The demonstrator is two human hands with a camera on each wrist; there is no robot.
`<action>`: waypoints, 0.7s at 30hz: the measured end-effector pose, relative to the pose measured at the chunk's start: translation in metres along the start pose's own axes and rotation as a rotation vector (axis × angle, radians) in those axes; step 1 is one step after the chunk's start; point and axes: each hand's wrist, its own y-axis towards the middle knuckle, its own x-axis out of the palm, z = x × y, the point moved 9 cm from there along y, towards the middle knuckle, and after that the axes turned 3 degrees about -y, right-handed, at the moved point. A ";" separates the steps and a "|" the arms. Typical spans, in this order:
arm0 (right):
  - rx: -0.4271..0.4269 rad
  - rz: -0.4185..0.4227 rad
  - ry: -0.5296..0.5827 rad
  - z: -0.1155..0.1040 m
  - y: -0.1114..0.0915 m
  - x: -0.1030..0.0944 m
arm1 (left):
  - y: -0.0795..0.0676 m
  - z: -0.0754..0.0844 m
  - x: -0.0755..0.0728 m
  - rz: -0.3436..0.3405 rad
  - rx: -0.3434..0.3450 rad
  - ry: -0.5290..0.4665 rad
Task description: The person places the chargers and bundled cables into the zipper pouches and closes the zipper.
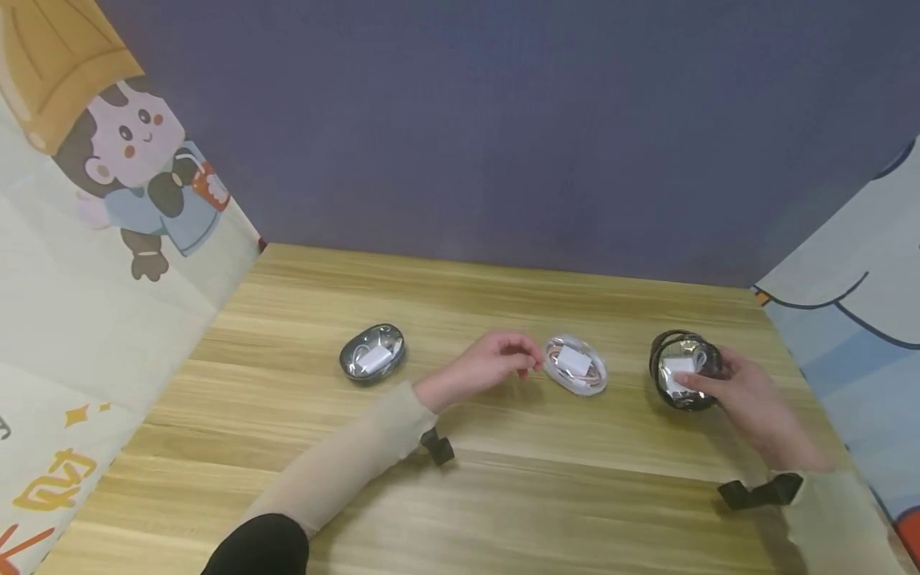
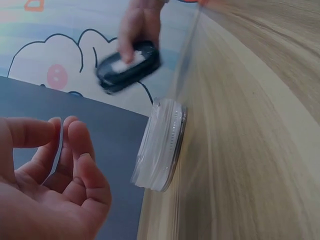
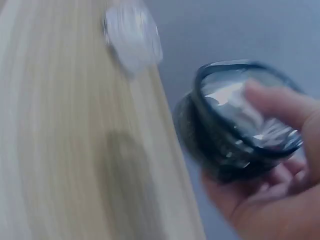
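Observation:
My right hand grips a small black-rimmed oval case with a clear top, thumb across the top and fingers beneath. Through the top show a white block and a cable. The right wrist view has this case raised off the table, its shadow below. A similar case in clear white, with a white block and pinkish cable inside, lies on the table. Just left of it hovers my left hand, fingers loosely curved and holding nothing. In the left wrist view that white case sits beyond the left fingertips.
Another dark-rimmed case with a white block inside lies on the left of the wooden table. A dark blue-grey panel rises behind the table. Cartoon-printed walls flank it on both sides.

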 end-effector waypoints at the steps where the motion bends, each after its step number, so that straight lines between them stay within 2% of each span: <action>1: -0.016 0.028 0.000 -0.007 -0.004 0.000 | -0.001 0.000 0.001 -0.012 -0.002 0.007; 6: -0.129 0.122 0.094 -0.043 -0.022 0.004 | -0.002 -0.004 0.006 -0.059 -0.019 0.022; 10: -0.257 0.161 0.268 -0.069 -0.034 0.010 | -0.004 -0.003 0.008 -0.087 -0.010 0.035; 13: -0.345 0.159 0.432 -0.084 -0.041 0.016 | -0.005 -0.002 0.009 -0.105 0.001 0.039; 15: -0.386 0.165 0.487 -0.092 -0.046 0.019 | -0.006 -0.001 0.010 -0.115 0.006 0.039; 19: -0.478 0.234 0.416 -0.108 -0.056 0.023 | -0.008 -0.003 0.012 -0.136 0.004 0.021; 21: -0.547 0.277 0.320 -0.119 -0.062 0.025 | -0.009 -0.003 0.014 -0.144 0.001 0.015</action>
